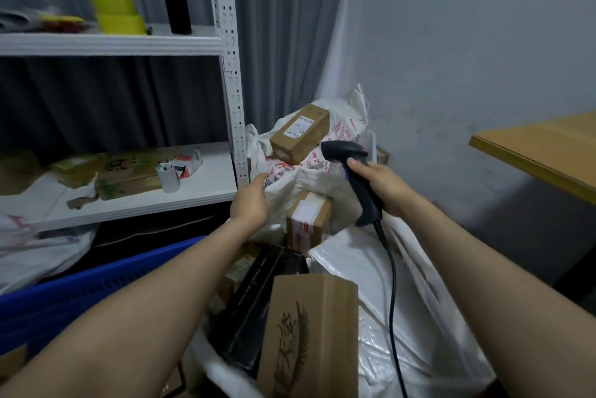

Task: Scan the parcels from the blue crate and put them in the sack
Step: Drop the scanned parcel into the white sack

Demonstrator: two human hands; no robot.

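Observation:
My right hand (380, 186) grips a black corded barcode scanner (354, 168), its head facing left. My left hand (253, 201) is open, fingers stretched toward the white sack (348, 126) with red print, touching nothing. A brown parcel (300, 133) with a white label sits tilted high against the sack's far wall, apart from both hands; I cannot tell whether it rests there or is in the air. Below my hands lie a small red-taped carton (308, 223), a black box (264, 301), a brown carton with a feather drawing (309, 333) and a white mailer bag (351, 255). The blue crate (80, 294) shows under my left forearm.
A white metal shelf unit (232, 75) stands at the left, holding flattened cartons, a white cup (168, 176) and yellow tape rolls (117, 15). A wooden table corner (532, 152) juts in at the right. Grey curtain and wall lie behind the sack.

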